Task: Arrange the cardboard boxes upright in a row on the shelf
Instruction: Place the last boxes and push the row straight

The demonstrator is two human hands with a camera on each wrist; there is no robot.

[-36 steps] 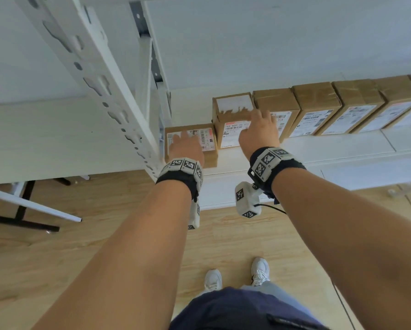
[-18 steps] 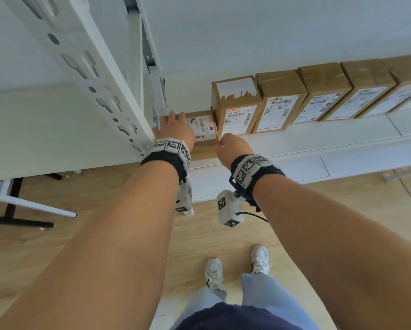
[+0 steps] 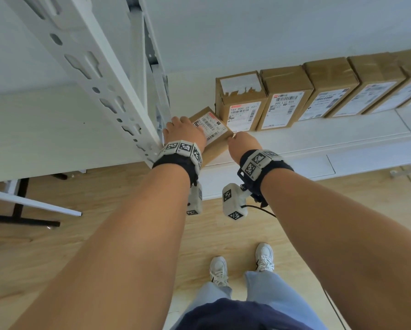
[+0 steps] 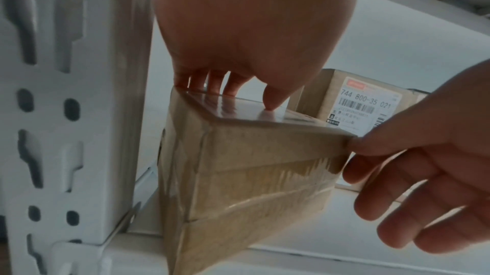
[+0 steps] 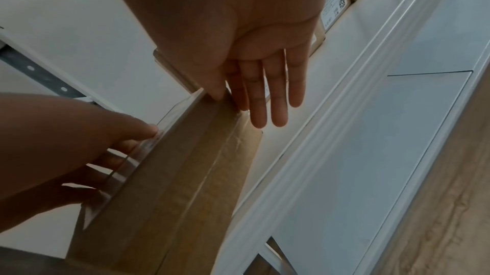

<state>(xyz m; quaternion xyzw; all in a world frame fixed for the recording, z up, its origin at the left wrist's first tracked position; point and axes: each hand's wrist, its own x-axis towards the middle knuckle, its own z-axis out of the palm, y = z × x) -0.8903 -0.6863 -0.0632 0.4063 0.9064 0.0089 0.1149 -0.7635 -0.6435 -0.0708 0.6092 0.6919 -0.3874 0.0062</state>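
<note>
A small taped cardboard box (image 3: 217,132) sits tilted at the left end of the white shelf (image 3: 318,136), lifted off its flat side. My left hand (image 3: 183,132) holds its labelled face, fingers bent at the far edge and thumb pressing on the label (image 4: 241,96). My right hand (image 3: 242,144) pinches the box's near right corner between thumb and index finger (image 5: 238,99), its other fingers straight. To the right, several upright boxes (image 3: 287,98) stand side by side along the shelf's back.
A white perforated shelf post (image 3: 99,77) stands just left of my left hand, close to the box. The shelf's front rail (image 3: 295,153) runs below my wrists. Wood floor (image 3: 104,234) lies below, with a dark table leg (image 3: 18,217) at the left.
My right hand left the first upright box and came down to the flat box's corner. The flat box has tipped up and swung askew under both hands.
</note>
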